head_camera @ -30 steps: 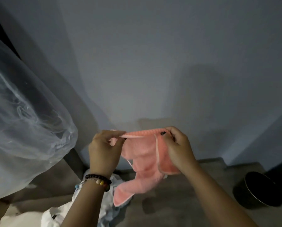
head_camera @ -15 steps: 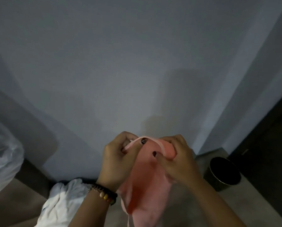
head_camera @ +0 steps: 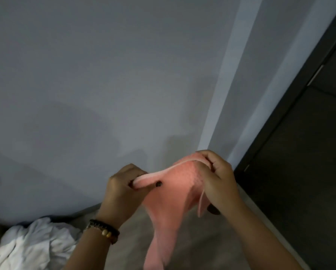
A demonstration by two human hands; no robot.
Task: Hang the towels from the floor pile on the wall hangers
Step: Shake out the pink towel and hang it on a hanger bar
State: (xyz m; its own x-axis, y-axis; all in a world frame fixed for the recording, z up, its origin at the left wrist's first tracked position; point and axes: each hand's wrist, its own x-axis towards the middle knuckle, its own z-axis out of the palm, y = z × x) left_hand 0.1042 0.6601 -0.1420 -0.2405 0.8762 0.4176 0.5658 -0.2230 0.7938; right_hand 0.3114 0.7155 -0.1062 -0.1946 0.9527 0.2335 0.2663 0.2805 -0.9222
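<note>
My left hand (head_camera: 122, 193) and right hand (head_camera: 216, 180) each pinch the top edge of the pink towel (head_camera: 169, 207), stretched between both grips. Its long axis hangs below them, toward the floor; no wall hanger is visible.

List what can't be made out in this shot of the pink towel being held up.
- Wall hangers: none in the head view; only bare wall shows.
- Pink towel: lower end cut off by the bottom edge.
- Floor pile: cropped at the left corner, partly behind the left hand and its forearm.
- Towel's top corner: covered by the right hand.
</note>
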